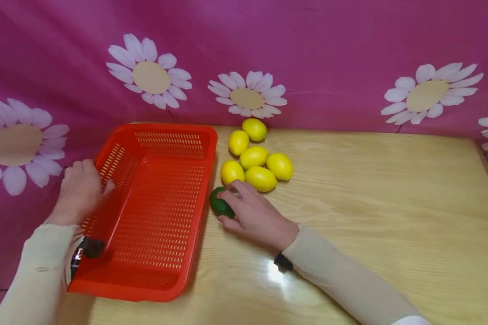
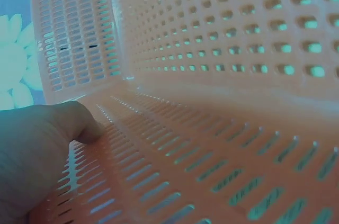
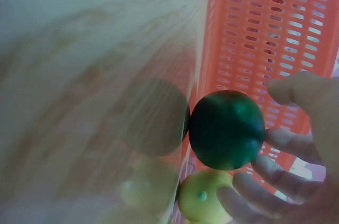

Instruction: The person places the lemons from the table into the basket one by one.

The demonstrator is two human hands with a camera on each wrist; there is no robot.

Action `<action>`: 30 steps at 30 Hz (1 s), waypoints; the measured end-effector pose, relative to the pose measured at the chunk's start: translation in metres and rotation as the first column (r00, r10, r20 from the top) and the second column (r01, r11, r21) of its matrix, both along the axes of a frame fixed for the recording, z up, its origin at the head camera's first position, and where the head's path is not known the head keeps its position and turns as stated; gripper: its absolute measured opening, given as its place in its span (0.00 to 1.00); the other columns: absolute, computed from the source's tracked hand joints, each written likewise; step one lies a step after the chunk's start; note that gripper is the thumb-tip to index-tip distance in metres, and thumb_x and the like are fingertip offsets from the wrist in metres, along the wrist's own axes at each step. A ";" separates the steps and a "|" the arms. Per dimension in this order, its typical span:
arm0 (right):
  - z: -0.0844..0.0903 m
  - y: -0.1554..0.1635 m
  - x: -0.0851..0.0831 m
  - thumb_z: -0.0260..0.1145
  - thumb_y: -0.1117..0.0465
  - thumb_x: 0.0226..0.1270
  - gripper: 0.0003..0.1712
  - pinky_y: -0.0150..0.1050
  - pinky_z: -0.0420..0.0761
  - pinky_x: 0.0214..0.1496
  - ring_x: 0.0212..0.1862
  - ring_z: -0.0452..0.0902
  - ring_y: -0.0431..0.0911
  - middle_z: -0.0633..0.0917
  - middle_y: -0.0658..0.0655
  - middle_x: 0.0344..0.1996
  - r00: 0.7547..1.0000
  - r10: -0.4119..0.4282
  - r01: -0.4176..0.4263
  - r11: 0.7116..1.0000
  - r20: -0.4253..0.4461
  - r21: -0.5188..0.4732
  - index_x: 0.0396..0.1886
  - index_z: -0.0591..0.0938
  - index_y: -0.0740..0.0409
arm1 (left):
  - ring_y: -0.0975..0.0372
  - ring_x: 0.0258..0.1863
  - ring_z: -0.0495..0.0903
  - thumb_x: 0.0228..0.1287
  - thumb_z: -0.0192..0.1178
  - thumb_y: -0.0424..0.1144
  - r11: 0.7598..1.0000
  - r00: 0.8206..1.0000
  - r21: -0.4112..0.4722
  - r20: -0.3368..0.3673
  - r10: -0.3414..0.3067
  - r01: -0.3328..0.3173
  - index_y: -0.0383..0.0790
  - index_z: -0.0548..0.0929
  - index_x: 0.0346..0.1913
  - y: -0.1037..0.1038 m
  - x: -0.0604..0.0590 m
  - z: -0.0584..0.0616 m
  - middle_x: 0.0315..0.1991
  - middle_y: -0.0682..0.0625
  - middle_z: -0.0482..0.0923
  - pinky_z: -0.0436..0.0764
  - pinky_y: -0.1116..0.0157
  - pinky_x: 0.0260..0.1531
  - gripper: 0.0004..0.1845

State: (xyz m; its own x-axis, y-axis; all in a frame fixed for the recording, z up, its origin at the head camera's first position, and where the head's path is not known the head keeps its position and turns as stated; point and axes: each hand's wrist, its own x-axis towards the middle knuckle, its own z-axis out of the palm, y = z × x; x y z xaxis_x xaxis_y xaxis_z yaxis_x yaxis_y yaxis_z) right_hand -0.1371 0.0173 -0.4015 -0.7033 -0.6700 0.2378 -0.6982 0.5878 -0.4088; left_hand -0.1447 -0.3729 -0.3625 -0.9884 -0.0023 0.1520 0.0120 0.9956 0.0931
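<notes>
Wooden surface (image 1: 370,203) carries everything, its near part glossy with a bright glare beside the right wrist. Nearest lies the red basket (image 1: 154,266), slotted all over, its long side running away from the person along the surface's left edge. The left hand (image 1: 79,189) grips the basket's left wall partway back, fingers curled over the rim and the thumb (image 2: 79,121) pressed against the inner wall. Just right of the basket, the right hand (image 1: 254,214) closes its fingers (image 3: 288,144) round a green lime (image 1: 219,204), which sits on the surface just beside the basket's right wall. Beyond the lime, six yellow lemons (image 1: 254,157) huddle together, the nearest just behind the fingertips. Farthest back hangs a magenta cloth (image 1: 329,54) printed with white daisies.
</notes>
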 end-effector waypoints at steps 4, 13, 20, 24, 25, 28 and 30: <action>0.001 -0.014 -0.003 0.68 0.47 0.72 0.18 0.37 0.80 0.49 0.46 0.74 0.46 0.77 0.54 0.51 0.999 0.011 -0.011 1.000 -0.047 -0.001 0.54 0.83 0.51 | 0.32 0.37 0.63 0.64 0.61 0.34 0.999 0.998 0.023 0.060 0.032 -0.033 0.13 0.62 0.46 -0.006 0.004 0.006 0.37 0.21 0.63 0.68 0.37 0.39 0.26; 0.002 -0.024 -0.006 0.72 0.48 0.69 0.14 0.37 0.77 0.51 0.46 0.73 0.46 0.79 0.51 0.47 0.995 0.056 -0.053 0.998 -0.084 0.035 0.47 0.83 0.49 | 0.33 0.35 0.64 0.62 0.62 0.33 1.000 1.000 -0.004 0.006 0.001 -0.001 0.14 0.64 0.44 0.000 0.004 0.003 0.35 0.22 0.65 0.68 0.39 0.39 0.23; 0.005 -0.021 -0.006 0.75 0.52 0.66 0.20 0.38 0.79 0.51 0.47 0.75 0.48 0.79 0.54 0.48 0.997 0.054 -0.052 0.998 -0.063 0.036 0.52 0.83 0.55 | 0.35 0.36 0.63 0.64 0.61 0.34 1.000 0.999 0.014 0.039 0.013 -0.013 0.16 0.63 0.45 -0.001 0.002 0.005 0.36 0.23 0.65 0.67 0.40 0.41 0.23; 0.003 -0.019 -0.005 0.74 0.53 0.66 0.21 0.39 0.79 0.54 0.49 0.75 0.48 0.79 0.54 0.50 0.996 0.083 -0.081 0.996 -0.042 0.043 0.55 0.85 0.57 | 0.36 0.37 0.63 0.65 0.60 0.34 0.999 0.997 0.034 0.074 0.023 -0.025 0.17 0.62 0.47 -0.002 0.002 0.003 0.37 0.24 0.65 0.66 0.41 0.41 0.23; 0.002 -0.019 -0.005 0.74 0.54 0.66 0.21 0.38 0.79 0.55 0.50 0.75 0.47 0.79 0.54 0.50 0.995 0.095 -0.093 0.995 -0.039 0.043 0.55 0.85 0.57 | 0.37 0.37 0.62 0.65 0.61 0.35 0.999 0.996 0.038 0.085 0.029 -0.032 0.17 0.62 0.47 -0.002 0.002 0.003 0.37 0.25 0.65 0.66 0.42 0.41 0.24; 0.000 -0.019 -0.005 0.73 0.54 0.66 0.20 0.37 0.80 0.55 0.49 0.75 0.45 0.80 0.53 0.50 0.992 0.120 -0.119 0.992 -0.025 0.043 0.55 0.85 0.56 | 0.37 0.37 0.62 0.65 0.60 0.35 0.998 0.995 0.044 0.092 0.035 -0.040 0.17 0.62 0.48 -0.004 0.003 0.002 0.37 0.25 0.65 0.66 0.42 0.41 0.24; 0.000 -0.019 -0.005 0.73 0.54 0.66 0.20 0.37 0.81 0.56 0.50 0.76 0.45 0.80 0.53 0.50 0.992 0.128 -0.127 0.991 -0.015 0.050 0.56 0.85 0.56 | 0.37 0.37 0.62 0.66 0.60 0.35 0.998 0.994 0.050 0.103 0.039 -0.044 0.17 0.62 0.48 -0.005 0.003 0.003 0.38 0.25 0.65 0.66 0.42 0.41 0.24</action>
State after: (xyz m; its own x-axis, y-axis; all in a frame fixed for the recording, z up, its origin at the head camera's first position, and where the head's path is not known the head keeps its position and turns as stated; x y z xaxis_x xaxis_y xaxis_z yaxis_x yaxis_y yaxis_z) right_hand -0.1419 -0.0017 -0.4019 -0.6074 -0.7648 0.2149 -0.7756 0.5125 -0.3685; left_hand -0.1419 -0.3775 -0.3599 -0.9976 -0.0490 0.0491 -0.0415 0.9888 0.1435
